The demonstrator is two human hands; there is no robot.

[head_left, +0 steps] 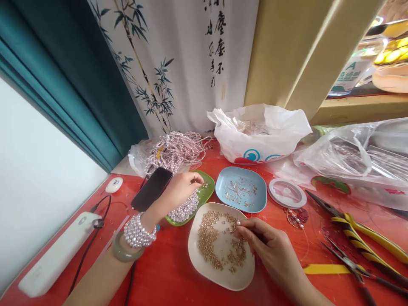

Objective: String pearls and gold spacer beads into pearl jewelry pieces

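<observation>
My left hand [181, 189] reaches over the green plate [208, 192], its fingertips pinched together by a few small gold-coloured bits. What they grip, if anything, is too small to tell. Pale lilac pearl beads [185, 208] fill the lower part of that plate, under my wrist. Above the right rim of the cream plate [204, 272], my right hand [274, 246] pinches a small white pearl bead [238, 222] between thumb and forefinger. Gold beads [208, 233] lie scattered in the cream plate. The blue plate [219, 187] beyond holds thin metal pins.
Bundled pearl strands [178, 148] lie at the back, with a phone [152, 189] before them. A white plastic bag [261, 136] stands behind the blue plate. Right are a spool [287, 193], yellow-handled pliers [360, 233] and smaller pliers [347, 259]. A white power strip [60, 255] lies left.
</observation>
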